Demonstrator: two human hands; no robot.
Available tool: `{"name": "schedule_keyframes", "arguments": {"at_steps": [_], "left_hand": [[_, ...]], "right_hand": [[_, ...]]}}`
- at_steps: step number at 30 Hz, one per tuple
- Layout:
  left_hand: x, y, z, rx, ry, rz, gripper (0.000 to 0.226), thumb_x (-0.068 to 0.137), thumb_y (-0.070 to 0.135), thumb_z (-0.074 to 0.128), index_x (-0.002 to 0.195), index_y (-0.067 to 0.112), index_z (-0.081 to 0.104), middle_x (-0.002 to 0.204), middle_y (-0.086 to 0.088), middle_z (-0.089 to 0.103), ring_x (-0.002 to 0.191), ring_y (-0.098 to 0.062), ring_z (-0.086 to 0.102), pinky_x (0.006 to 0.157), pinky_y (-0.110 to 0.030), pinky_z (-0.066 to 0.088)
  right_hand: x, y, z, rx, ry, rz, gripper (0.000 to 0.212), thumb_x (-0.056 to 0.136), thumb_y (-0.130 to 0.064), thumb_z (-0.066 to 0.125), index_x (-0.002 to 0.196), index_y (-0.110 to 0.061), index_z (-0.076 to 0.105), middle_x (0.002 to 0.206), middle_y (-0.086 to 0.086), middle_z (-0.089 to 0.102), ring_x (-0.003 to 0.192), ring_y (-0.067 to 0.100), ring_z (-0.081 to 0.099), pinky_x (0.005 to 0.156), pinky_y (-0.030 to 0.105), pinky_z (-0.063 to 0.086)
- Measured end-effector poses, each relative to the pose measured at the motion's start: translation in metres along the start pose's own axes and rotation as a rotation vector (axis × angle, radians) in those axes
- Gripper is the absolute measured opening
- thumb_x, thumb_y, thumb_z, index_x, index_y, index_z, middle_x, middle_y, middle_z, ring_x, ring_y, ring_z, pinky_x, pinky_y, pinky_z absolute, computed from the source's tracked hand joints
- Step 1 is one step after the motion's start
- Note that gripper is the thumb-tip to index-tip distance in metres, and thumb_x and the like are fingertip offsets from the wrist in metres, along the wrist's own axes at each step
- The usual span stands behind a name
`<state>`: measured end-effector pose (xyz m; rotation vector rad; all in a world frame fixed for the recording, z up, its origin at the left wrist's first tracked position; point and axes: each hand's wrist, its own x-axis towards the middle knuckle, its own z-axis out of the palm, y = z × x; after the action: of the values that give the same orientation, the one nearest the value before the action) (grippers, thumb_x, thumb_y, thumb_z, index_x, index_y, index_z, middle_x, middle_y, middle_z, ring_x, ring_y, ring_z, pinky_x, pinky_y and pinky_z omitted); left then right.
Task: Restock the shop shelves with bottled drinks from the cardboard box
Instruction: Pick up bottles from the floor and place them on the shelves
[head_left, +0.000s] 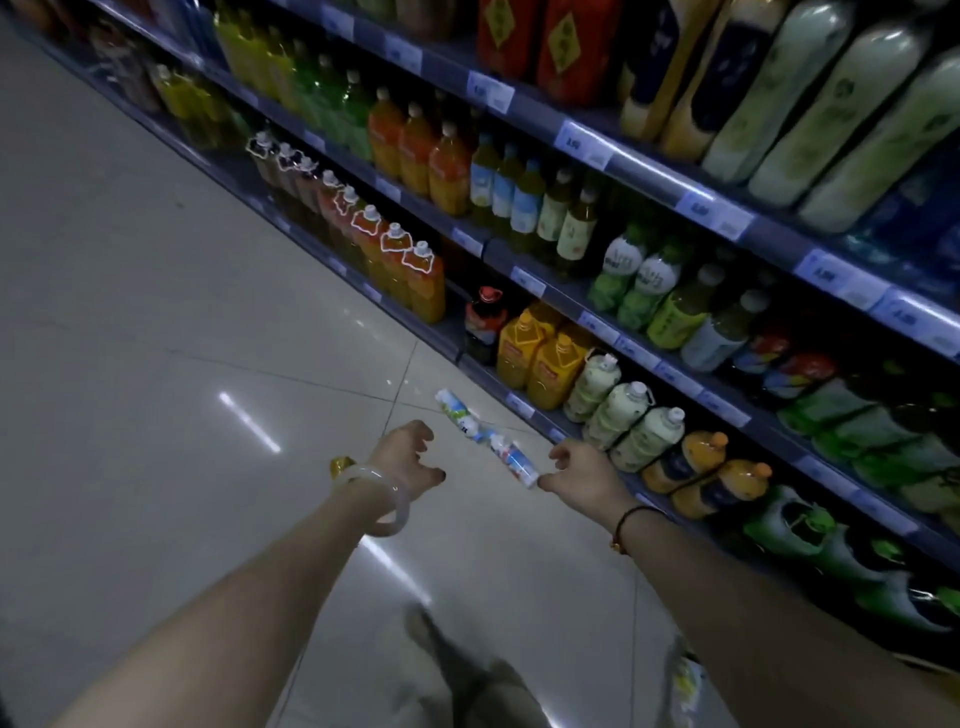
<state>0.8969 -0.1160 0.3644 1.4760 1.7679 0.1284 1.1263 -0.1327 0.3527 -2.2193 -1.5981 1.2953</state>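
Observation:
Two small white bottles with blue and green labels lie end to end on the tiled floor just in front of the bottom shelf: the far bottle (457, 415) and the near bottle (511, 458). Both my arms stretch forward and down toward them. My left hand (410, 457), with a pale bangle on its wrist, hovers left of the bottles, fingers spread and empty. My right hand (576, 467), with a dark cord bracelet, has its thumb and fingers apart right at the near bottle's lower end, touching or almost touching it. No cardboard box is in view.
Shelves (644, 171) packed with drink bottles run along the right, from far left to near right. Large orange bottles (706, 473) stand on the bottom shelf beside my right hand. A small yellow object (340, 464) shows behind my left wrist. My blurred leg (457, 665) is below.

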Motion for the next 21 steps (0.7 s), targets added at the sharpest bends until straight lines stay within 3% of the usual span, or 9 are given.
{"name": "schedule_keyframes", "arguments": {"at_steps": [4,11,16,21], "left_hand": [[0.08,-0.005,-0.004,0.077,-0.059,0.033,0.05,0.075,0.015,0.072,0.121,0.01,0.053,0.115,-0.008,0.058,0.103,-0.025,0.057,0.086,-0.03,0.048],[0.22,-0.04,0.035,0.17,-0.153,0.129,0.054,0.076,0.019,0.071,0.126,0.014,0.05,0.119,-0.006,0.057,0.108,-0.023,0.056,0.086,-0.025,0.042],[0.302,-0.087,0.103,0.196,-0.167,0.148,0.057,0.075,0.021,0.073,0.127,0.014,0.05,0.12,-0.006,0.057,0.108,-0.023,0.055,0.09,-0.027,0.043],[0.385,-0.149,0.174,0.209,-0.145,0.159,0.057,0.076,0.02,0.073,0.128,0.013,0.051,0.124,-0.008,0.057,0.113,-0.024,0.053,0.093,-0.027,0.042]], "right_hand": [[0.063,-0.012,0.013,0.054,0.025,0.049,0.041,0.077,-0.02,0.071,0.115,-0.009,0.058,0.112,0.011,0.061,0.104,0.026,0.059,0.086,0.035,0.05],[0.181,0.012,0.064,0.131,0.066,0.124,0.044,0.082,-0.019,0.069,0.121,-0.005,0.056,0.119,0.012,0.06,0.112,0.025,0.057,0.087,0.03,0.045],[0.258,0.06,0.122,0.12,0.077,0.119,0.032,0.078,-0.015,0.072,0.103,-0.002,0.058,0.096,0.007,0.058,0.092,0.021,0.056,0.071,0.025,0.04],[0.342,0.122,0.187,0.117,0.069,0.106,0.032,0.077,-0.018,0.073,0.101,-0.007,0.056,0.103,0.01,0.06,0.092,0.023,0.057,0.073,0.025,0.04]]}}
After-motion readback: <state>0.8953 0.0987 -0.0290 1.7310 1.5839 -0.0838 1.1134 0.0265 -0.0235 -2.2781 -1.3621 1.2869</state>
